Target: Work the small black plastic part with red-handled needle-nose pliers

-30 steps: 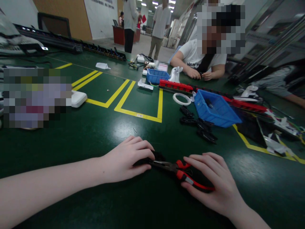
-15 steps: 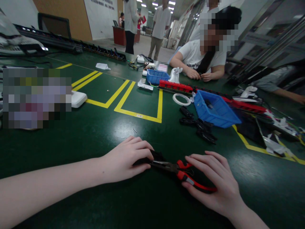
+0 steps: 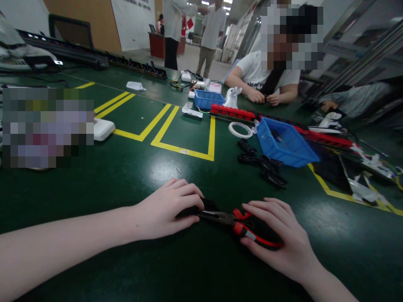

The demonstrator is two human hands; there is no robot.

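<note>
Gripping pliers point(image 3: 239, 229) in right hand point(image 3: 281, 235), black part point(image 3: 209, 204) in left hand point(image 3: 173, 208); co-worker's hand point(image 3: 328, 105) now farther left

Beyond the far edge of the green surface point(image 3: 126, 176), a pale grey floor point(image 3: 189, 65) runs back to a reddish desk point(image 3: 157, 45). Over on the left, brown panelling point(image 3: 138, 0) wouldn't be all: there's a white wall point(image 3: 134, 23) with dark lettering, and ceiling lights point(image 3: 227, 8) glow overhead.
</note>
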